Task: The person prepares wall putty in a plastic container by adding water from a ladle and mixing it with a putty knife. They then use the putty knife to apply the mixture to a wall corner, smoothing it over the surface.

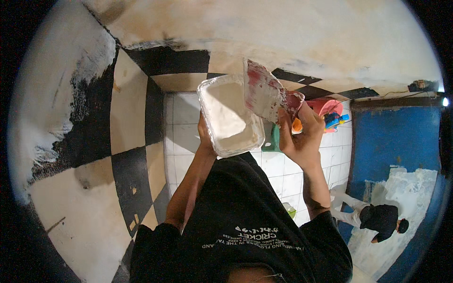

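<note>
My left hand (205, 137) grips the left side of a white rectangular plastic tub (203, 96), its fingers mostly hidden behind the tub. Inside is a smooth off-white paste (226, 106), and smears of it coat the rim and inner wall. In my right hand (303, 139) is a wide scraper, its maroon handle (295, 100) closed in my fingers. The scraper's broad blade (265, 92), streaked with red and white residue, is upright and overlaps the tub's right rim in this view. Whether blade and tub touch, I cannot tell.
Ahead is a cream wall (283, 33) above black-and-cream checks; a patchy checked wall (94, 113) stands left. Beyond my right hand lie a pink basin (325, 106), a blue bottle (336, 121) and a green container (271, 141) on white floor tiles (186, 115). A person (377, 218) is near the blue wall (391, 137).
</note>
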The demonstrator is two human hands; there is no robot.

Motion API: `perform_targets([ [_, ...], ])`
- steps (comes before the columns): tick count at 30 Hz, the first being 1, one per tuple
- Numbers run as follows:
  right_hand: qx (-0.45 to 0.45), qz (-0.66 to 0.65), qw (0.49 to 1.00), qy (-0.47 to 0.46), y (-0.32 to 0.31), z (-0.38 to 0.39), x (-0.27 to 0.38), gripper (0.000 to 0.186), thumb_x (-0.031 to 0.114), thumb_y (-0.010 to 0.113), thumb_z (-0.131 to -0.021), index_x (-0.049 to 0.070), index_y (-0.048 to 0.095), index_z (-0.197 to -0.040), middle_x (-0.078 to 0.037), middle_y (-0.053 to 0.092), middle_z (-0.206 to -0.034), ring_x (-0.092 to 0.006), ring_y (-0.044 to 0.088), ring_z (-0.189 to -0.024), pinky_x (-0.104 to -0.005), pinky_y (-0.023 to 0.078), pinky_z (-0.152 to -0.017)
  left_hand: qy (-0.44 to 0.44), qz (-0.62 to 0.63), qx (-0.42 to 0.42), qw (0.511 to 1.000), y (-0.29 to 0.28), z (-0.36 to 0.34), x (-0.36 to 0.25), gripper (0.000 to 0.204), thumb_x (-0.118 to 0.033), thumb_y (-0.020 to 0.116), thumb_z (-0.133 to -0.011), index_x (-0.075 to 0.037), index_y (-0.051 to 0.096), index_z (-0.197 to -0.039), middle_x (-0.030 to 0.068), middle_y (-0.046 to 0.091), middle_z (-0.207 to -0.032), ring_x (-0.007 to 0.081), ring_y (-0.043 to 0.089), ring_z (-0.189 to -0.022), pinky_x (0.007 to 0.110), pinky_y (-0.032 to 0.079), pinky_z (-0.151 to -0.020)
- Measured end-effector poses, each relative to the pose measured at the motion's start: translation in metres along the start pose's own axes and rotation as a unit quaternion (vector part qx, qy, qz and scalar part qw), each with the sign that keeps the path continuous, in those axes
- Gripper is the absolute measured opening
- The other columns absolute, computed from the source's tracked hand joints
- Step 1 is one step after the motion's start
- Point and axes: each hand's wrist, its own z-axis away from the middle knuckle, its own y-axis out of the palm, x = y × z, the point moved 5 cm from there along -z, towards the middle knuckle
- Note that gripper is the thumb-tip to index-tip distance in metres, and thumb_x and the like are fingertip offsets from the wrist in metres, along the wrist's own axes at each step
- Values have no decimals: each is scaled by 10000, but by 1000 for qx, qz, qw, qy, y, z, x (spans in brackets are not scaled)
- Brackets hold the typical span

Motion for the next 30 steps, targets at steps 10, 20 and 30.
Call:
perform_targets([
  [10, -40, 41, 997, 44, -11, 48, -49, 143, -37, 585, -800, -46, 601, -942, -145, 609, -750, -204, 561, -622, -290, 446, -585, -127, 6, 37, 991, -1, -14, 62, 660, -565, 303, -963, -95, 335, -1425, 138, 485, -1349, 292, 529, -1193, 459, 454, -1007],
  [20, -162, -50, 973, 155, -81, 67, -87, 150, 20, 611, -826, 6, 490, -738, -129, 516, -576, -207, 486, -475, -296, 360, -469, -149, 14, 72, 986, -14, -29, 162, 682, -584, 299, -959, -94, 316, -1433, 141, 474, -1359, 302, 525, -1196, 485, 451, -1009],
  [30, -136, -101, 967, 188, -123, 85, -160, 132, 63, 595, -859, -4, 526, -769, -86, 538, -617, -124, 466, -534, -284, 354, -497, -103, 0, -29, 994, 35, -18, 187, 764, -687, 273, -918, -109, 334, -1414, 166, 515, -1276, 322, 566, -1119, 509, 492, -935],
])
